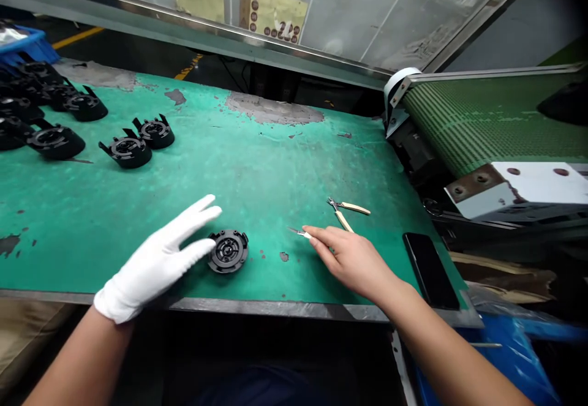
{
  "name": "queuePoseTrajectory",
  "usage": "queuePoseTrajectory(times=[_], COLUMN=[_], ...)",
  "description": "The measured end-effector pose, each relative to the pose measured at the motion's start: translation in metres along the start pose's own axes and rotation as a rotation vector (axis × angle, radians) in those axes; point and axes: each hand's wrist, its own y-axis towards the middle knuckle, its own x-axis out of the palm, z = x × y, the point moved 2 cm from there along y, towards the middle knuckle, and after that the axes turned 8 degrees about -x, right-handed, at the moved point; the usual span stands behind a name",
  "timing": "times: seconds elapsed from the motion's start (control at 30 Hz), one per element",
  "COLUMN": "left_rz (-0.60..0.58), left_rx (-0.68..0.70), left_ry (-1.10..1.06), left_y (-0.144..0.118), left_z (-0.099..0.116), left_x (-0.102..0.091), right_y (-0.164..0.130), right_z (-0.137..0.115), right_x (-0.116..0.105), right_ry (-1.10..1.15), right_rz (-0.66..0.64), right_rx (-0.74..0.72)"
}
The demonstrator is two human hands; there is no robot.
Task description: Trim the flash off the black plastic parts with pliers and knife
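Observation:
My left hand (158, 253), in a white glove, has its fingers stretched out and apart. Its thumb tip reaches the left rim of a round black plastic part (228, 251), though whether it presses on it I cannot tell. That part lies near the table's front edge with its ringed face up. To its right, my bare right hand (351, 258) is closed around a small craft knife (301, 233). The thin pointed blade sticks out to the left, low over the table; the palm hides the handle. Just beyond that hand lie open cutting pliers (346, 207) with cream handles.
Several black cup-shaped parts (57, 141) with upright tabs stand at the left, near a blue crate (27, 48). A phone (430, 270) lies at the right of the green table (257, 167). Beyond it is a green conveyor belt (487, 112). A metal-framed panel (340, 14) runs behind.

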Motion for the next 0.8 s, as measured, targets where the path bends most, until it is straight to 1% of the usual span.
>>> queuePoseTrajectory(times=[0.03,0.07,0.1,0.17,0.2,0.27,0.33,0.4,0.47,0.5,0.53,0.63,0.67,0.7,0.73,0.8], left_rz=[0.073,0.103,0.095,0.035,0.029,0.084,0.133,0.132,0.11,0.098,0.088,0.048,0.009,-0.048,-0.122,-0.258], left_rx=[-0.048,-0.088,-0.114,-0.134,-0.131,-0.112,-0.096,-0.1,-0.097,-0.093,-0.088,-0.092,-0.094,-0.094,-0.088,-0.066], left_ry=[-0.075,-0.136,-0.167,-0.132,-0.085,-0.011,0.009,0.003,0.002,0.005,0.009,0.01,0.006,-0.002,-0.014,-0.061], left_y=[-0.003,-0.007,-0.011,-0.018,-0.02,-0.021,-0.019,-0.017,-0.016,-0.016,-0.016,-0.015,-0.014,-0.012,-0.01,-0.008], left_z=[-0.003,-0.004,-0.005,-0.004,-0.003,-0.002,-0.002,-0.003,-0.004,-0.004,-0.003,-0.001,0.0,0.001,0.002,0.004], left_x=[-0.005,-0.006,-0.002,0.016,0.026,0.044,0.055,0.057,0.055,0.053,0.052,0.046,0.044,0.042,0.041,0.036], right_y=[-0.002,-0.003,-0.003,0.002,0.006,0.016,0.025,0.034,0.043,0.048,0.053,0.063,0.064,0.062,0.059,0.046], right_z=[-0.006,-0.013,-0.021,-0.038,-0.047,-0.065,-0.079,-0.084,-0.079,-0.071,-0.061,-0.023,-0.012,-0.005,-0.002,-0.005], right_x=[0.003,0.006,0.008,0.01,0.01,0.008,0.007,0.006,0.005,0.005,0.004,0.0,-0.001,-0.003,-0.004,-0.004], right_ry=[0.034,0.065,0.092,0.13,0.136,0.111,0.05,-0.024,-0.102,-0.145,-0.186,-0.26,-0.257,-0.227,-0.172,0.0], right_rz=[-0.007,-0.011,-0.015,-0.022,-0.024,-0.024,-0.03,-0.037,-0.039,-0.032,-0.023,0.015,0.025,0.036,0.044,0.033], right_rx=[-0.013,-0.031,-0.057,-0.134,-0.177,-0.253,-0.3,-0.317,-0.333,-0.311,-0.264,-0.052,-0.011,0.0,-0.01,-0.042])
